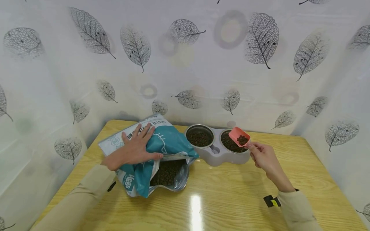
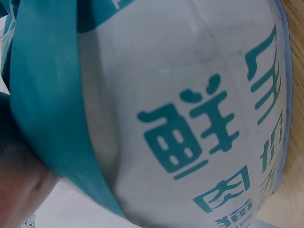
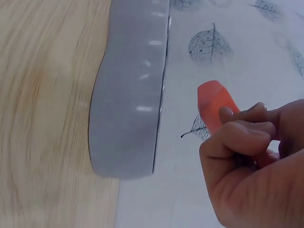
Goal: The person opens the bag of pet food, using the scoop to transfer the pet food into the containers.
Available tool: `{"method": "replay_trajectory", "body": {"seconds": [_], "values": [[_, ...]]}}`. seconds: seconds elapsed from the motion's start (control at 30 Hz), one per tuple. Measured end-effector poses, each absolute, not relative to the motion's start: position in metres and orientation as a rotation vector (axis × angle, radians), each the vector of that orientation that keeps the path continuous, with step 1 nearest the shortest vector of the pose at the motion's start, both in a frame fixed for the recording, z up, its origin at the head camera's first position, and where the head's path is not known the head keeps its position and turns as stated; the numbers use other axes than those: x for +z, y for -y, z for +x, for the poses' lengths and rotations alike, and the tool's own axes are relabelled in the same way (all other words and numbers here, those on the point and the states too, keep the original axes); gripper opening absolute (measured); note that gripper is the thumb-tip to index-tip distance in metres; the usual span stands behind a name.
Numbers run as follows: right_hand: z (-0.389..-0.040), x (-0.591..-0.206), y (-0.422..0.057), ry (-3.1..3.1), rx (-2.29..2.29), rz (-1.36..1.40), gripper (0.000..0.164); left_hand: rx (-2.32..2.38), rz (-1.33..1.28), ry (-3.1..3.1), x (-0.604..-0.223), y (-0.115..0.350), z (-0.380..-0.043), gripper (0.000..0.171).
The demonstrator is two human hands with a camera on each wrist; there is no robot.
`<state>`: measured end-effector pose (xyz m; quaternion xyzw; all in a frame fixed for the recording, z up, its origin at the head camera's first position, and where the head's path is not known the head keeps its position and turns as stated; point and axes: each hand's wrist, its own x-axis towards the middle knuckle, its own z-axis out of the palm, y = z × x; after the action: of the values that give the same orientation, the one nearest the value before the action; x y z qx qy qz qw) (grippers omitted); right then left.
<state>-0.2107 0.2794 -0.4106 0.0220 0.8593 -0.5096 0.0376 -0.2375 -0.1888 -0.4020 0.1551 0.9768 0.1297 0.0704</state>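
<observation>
My left hand rests on a teal and white pet food bag with its fingers spread. The bag lies on its side, its mouth towards me, and brown kibble shows inside. Printed characters on the bag fill the left wrist view. Between thumb and fingers, my right hand pinches the handle of a coral scoop, with some kibble in it, above the right metal bowl. In the right wrist view the scoop is partly hidden by the fingers.
A grey double-bowl stand is beside the bag, near the back edge of the wooden table. Its left bowl also contains kibble. Behind hangs a leaf-patterned curtain.
</observation>
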Motion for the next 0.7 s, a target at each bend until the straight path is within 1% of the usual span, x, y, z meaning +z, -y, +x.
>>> {"method": "replay_trajectory", "body": {"seconds": [0.1, 0.23, 0.6, 0.7], "values": [[-0.214, -0.414, -0.283, -2.838, -1.374, 0.081, 0.055, 0.391, 0.467, -2.937, -0.402, 0.189, -0.238, 0.119], [-0.219, -0.423, -0.287, -3.101, -1.106, 0.067, 0.048, 0.394, 0.468, -2.935, -0.402, 0.190, -0.237, 0.119], [-0.228, -0.444, -0.291, -3.446, -0.765, -0.134, 0.028, 0.401, 0.467, -2.935, -0.401, 0.189, -0.236, 0.119], [-0.229, -0.447, -0.290, -3.520, -0.677, -0.209, 0.028, 0.397, 0.464, -2.936, -0.401, 0.190, -0.236, 0.119]]}}
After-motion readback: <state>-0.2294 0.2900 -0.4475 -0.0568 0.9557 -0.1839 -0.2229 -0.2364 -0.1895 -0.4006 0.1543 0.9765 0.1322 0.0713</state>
